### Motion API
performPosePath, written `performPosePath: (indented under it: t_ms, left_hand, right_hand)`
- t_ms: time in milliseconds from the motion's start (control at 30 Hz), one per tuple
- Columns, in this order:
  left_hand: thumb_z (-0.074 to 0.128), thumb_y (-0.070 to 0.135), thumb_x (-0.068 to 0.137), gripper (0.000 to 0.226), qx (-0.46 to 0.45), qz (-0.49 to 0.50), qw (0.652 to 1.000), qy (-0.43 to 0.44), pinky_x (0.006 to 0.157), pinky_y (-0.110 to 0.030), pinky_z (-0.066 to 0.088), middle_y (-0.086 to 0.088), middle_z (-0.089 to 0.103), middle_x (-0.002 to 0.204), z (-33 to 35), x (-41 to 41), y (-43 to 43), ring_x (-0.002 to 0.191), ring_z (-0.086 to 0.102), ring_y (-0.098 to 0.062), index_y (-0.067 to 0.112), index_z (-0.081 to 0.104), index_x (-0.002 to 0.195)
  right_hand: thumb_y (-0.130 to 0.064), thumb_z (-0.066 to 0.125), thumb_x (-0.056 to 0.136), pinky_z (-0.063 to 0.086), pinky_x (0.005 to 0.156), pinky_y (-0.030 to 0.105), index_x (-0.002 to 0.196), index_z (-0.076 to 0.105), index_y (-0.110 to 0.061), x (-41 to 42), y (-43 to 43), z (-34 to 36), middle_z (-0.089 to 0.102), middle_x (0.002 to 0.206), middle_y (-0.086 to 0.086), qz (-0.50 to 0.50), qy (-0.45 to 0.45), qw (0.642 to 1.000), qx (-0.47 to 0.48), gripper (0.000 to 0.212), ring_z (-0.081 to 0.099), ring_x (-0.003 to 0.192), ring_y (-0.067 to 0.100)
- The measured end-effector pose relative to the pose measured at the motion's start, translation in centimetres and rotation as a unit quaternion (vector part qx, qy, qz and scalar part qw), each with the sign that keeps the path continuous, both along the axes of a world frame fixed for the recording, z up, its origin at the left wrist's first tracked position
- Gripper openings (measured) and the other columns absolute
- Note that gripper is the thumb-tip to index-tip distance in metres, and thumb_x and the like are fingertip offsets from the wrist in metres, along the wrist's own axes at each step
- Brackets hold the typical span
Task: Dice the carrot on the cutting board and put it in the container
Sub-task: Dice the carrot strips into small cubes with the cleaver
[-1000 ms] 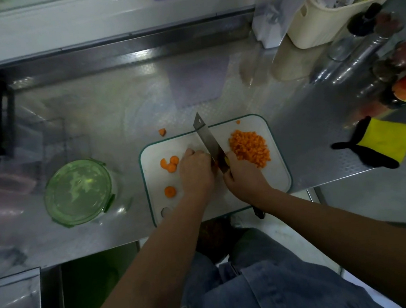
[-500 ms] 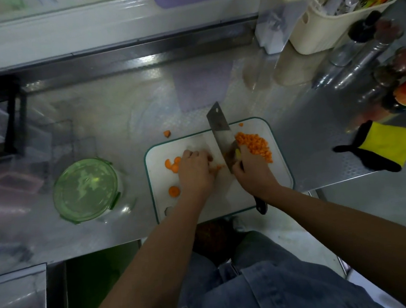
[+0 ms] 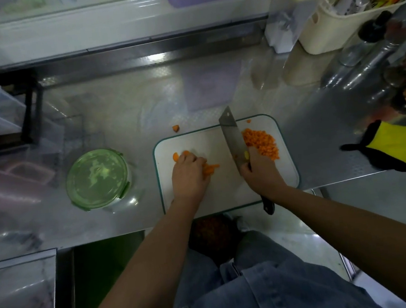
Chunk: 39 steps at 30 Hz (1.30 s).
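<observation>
Roughly halfway: diced carrot is heaped on the cutting board; the right hand curls its fingers round the knife; the left hand grips uncut carrot slices; the container sits lidded on the worktop.

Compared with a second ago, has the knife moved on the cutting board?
Yes. Judged against the cutting board, the knife has shifted right, away from the left hand, and its blade now lies against the diced carrot pile.
</observation>
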<state>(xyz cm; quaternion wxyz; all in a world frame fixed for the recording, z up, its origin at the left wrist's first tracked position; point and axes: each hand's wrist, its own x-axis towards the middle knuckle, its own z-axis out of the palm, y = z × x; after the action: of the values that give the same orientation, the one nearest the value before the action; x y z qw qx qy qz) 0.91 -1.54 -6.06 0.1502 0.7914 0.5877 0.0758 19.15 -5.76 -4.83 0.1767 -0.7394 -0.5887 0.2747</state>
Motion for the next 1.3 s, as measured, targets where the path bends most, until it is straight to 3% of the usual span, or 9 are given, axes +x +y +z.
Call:
performPosePath:
  t_ms: [167, 267, 433, 600, 833, 1067, 1300]
  left_hand:
    - [0.068, 0.030, 0.081, 0.018, -0.010, 0.002, 1.000, 0.014, 0.077, -0.033, 0.039, -0.008, 0.057, 0.098, 0.1, 0.4, 0.3, 0.098, 0.048, -0.027, 0.013, 0.072, 0.087]
    - [0.067, 0.030, 0.084, 0.020, -0.022, 0.007, 1.000, 0.002, 0.073, -0.033, 0.041, -0.009, 0.057, 0.097, -0.1, 0.5, 0.2, 0.098, 0.051, -0.026, 0.011, 0.073, 0.084]
    - [0.060, 0.027, 0.090, 0.020, -0.035, 0.003, 0.999, -0.004, 0.075, -0.032, 0.040, -0.009, 0.059, 0.097, 0.2, 0.6, 0.0, 0.099, 0.053, -0.024, 0.011, 0.072, 0.091]
    - [0.061, 0.016, 0.088, 0.020, -0.025, -0.006, 0.999, -0.020, 0.070, -0.036, 0.042, -0.010, 0.060, 0.095, 0.2, 0.7, 0.2, 0.098, 0.054, -0.028, 0.014, 0.069, 0.106]
    - [0.058, 0.022, 0.090, 0.018, -0.045, -0.027, 0.999, -0.006, 0.067, -0.034, 0.037, -0.008, 0.061, 0.096, 0.1, 0.6, 0.6, 0.099, 0.052, -0.026, 0.017, 0.072, 0.100]
    - [0.058, 0.023, 0.091, 0.013, -0.041, -0.017, 0.999, -0.008, 0.069, -0.033, 0.040, -0.007, 0.061, 0.092, 0.1, 0.5, 0.7, 0.097, 0.053, -0.024, 0.015, 0.068, 0.096]
    - [0.061, 0.021, 0.088, 0.012, -0.040, -0.006, 0.999, -0.008, 0.066, -0.031, 0.037, -0.005, 0.061, 0.090, 0.1, 0.5, 0.8, 0.101, 0.052, -0.022, 0.018, 0.070, 0.096]
  right_hand:
    - [-0.012, 0.048, 0.092, 0.038, 0.052, 0.036, 0.135, 0.039, -0.004, -1.3, -0.3, 0.3, 0.048, 0.062, 0.000, 0.037, -0.006, 0.999, -0.007, 0.045, 0.049, 0.055, 0.021]
    - [-0.014, 0.048, 0.091, 0.041, 0.054, 0.035, 0.142, 0.032, -0.007, -1.8, -0.4, 0.6, 0.051, 0.068, 0.003, 0.048, -0.017, 0.999, -0.002, 0.054, 0.049, 0.058, 0.020]
    - [-0.013, 0.048, 0.091, 0.030, 0.052, 0.031, 0.123, 0.044, -0.003, -2.6, -0.3, 1.0, 0.052, 0.070, 0.006, 0.048, -0.020, 0.999, 0.006, 0.034, 0.047, 0.057, 0.018]
    - [-0.013, 0.047, 0.092, 0.035, 0.054, 0.033, 0.105, 0.047, -0.006, -3.4, -0.4, 0.6, 0.048, 0.072, 0.005, 0.060, -0.033, 0.998, -0.001, 0.016, 0.052, 0.062, 0.024]
    - [-0.014, 0.047, 0.091, 0.043, 0.058, 0.038, 0.121, 0.044, -0.003, -4.3, -0.3, 0.2, 0.061, 0.082, 0.016, 0.063, -0.065, 0.996, -0.012, 0.032, 0.059, 0.072, 0.033]
    - [-0.012, 0.046, 0.092, 0.035, 0.051, 0.035, 0.112, 0.045, -0.004, -3.8, 0.3, 0.7, 0.050, 0.070, 0.007, 0.044, -0.042, 0.998, -0.001, 0.022, 0.054, 0.060, 0.029]
    - [-0.013, 0.047, 0.091, 0.037, 0.053, 0.034, 0.114, 0.046, -0.004, -4.4, 0.1, 1.0, 0.059, 0.078, 0.015, 0.084, -0.060, 0.995, -0.008, 0.024, 0.057, 0.066, 0.031]
